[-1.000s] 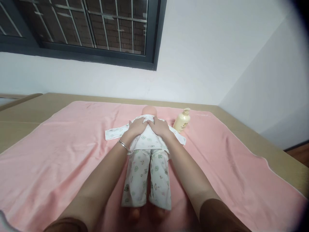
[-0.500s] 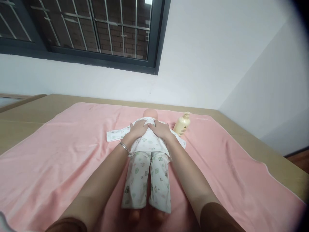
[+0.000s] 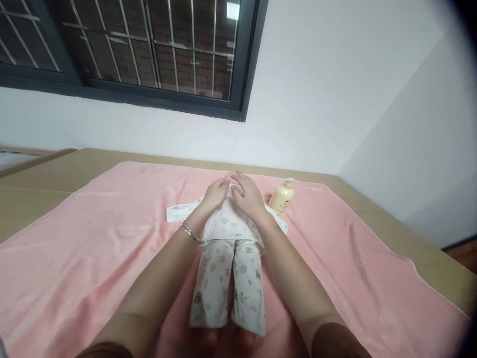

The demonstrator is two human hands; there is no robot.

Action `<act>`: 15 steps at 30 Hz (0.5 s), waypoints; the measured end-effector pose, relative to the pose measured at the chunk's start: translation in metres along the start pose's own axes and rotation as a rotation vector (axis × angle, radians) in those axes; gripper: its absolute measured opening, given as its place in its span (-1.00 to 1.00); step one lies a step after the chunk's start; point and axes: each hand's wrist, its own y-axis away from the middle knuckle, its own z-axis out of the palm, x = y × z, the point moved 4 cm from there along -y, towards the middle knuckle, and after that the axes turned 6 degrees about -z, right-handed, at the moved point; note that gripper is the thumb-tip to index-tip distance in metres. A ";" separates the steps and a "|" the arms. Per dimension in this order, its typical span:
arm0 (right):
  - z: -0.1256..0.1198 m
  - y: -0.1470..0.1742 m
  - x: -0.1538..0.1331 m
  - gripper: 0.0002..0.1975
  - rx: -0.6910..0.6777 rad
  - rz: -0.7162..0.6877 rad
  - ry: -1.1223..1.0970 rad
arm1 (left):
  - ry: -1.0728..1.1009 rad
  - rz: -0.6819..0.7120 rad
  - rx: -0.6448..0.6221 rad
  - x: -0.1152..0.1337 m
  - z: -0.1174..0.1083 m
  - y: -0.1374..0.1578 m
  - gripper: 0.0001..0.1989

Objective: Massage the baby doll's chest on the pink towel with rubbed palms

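Note:
A baby doll in a white printed top (image 3: 230, 223) and matching trousers (image 3: 213, 286) lies stretched out, feet toward me. My left hand (image 3: 216, 194), with a silver bangle on the wrist, is slightly cupped over the upper chest and holds nothing. Beside it, my right hand (image 3: 249, 196) has its fingers extended and a little apart, the fingertips of both hands close together at the doll's head. Between them they hide the head. Whether the hands touch the doll, I cannot tell. The doll's sleeves (image 3: 181, 213) spread out to the sides.
A pink blanket (image 3: 112, 238) with folds covers much of the wooden surface (image 3: 376, 214). To the right of the doll a pale yellow pump bottle (image 3: 282, 197) stands upright. Behind are a white wall (image 3: 298, 99) and a dark-framed barred window (image 3: 160, 97).
Both hands have lifted from flat on the doll's chest and shifted toward its head, which they now cover. The view has tilted slightly upward.

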 end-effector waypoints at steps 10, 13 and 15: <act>0.045 0.009 0.016 -0.55 -0.197 0.062 0.219 | 0.066 -0.121 0.109 -0.034 0.011 -0.013 -0.48; 0.046 0.010 0.017 -0.53 -0.236 0.074 0.230 | 0.085 -0.142 0.126 -0.033 0.008 -0.014 -0.46; 0.047 0.010 0.017 -0.54 -0.272 0.078 0.236 | 0.100 -0.150 0.127 -0.031 0.007 -0.014 -0.47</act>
